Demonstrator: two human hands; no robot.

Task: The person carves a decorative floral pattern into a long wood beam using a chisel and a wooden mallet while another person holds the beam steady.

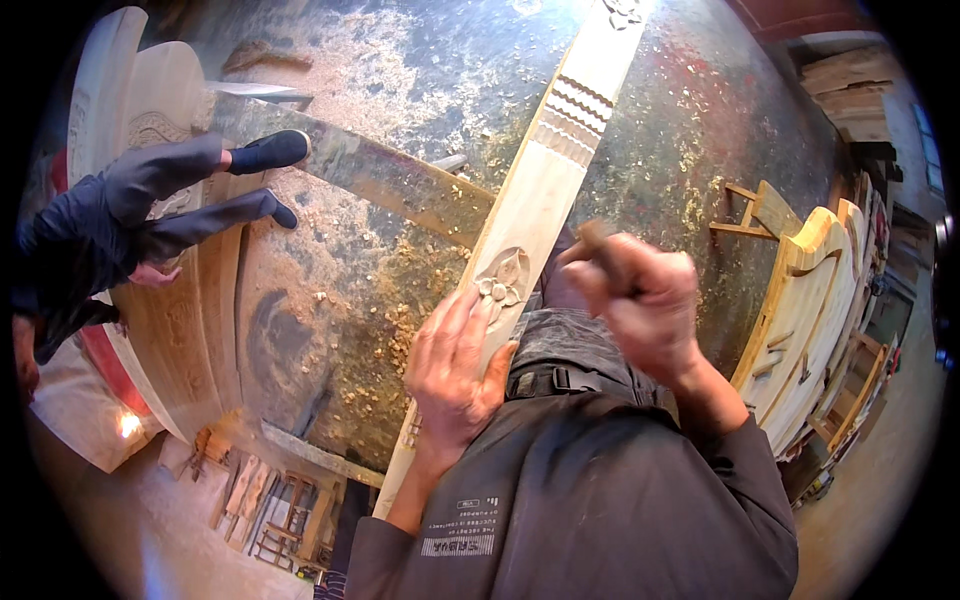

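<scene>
A long pale wooden board [540, 190] runs slantwise from the top of the view down past my left side. Carved into it are a flower in an oval hollow [505, 275], a band of wavy grooves, and another flower at the far end. My left hand [450, 365] lies on the board with its fingers stretched out, the tips at the near edge of the oval flower. Right of the board, my right hand [645, 300] is raised and closed round a short brown thing [600, 252], blurred by motion; its kind cannot be made out.
A weathered plank [370, 175] crosses beneath the board. Wood shavings [395, 320] litter the dark floor. At left, another person [130, 205] is beside large carved panels [190, 300]. Tools [250, 490] stand at lower left; shaped wooden pieces [800, 300] and a small wooden stand [760, 212] are at right.
</scene>
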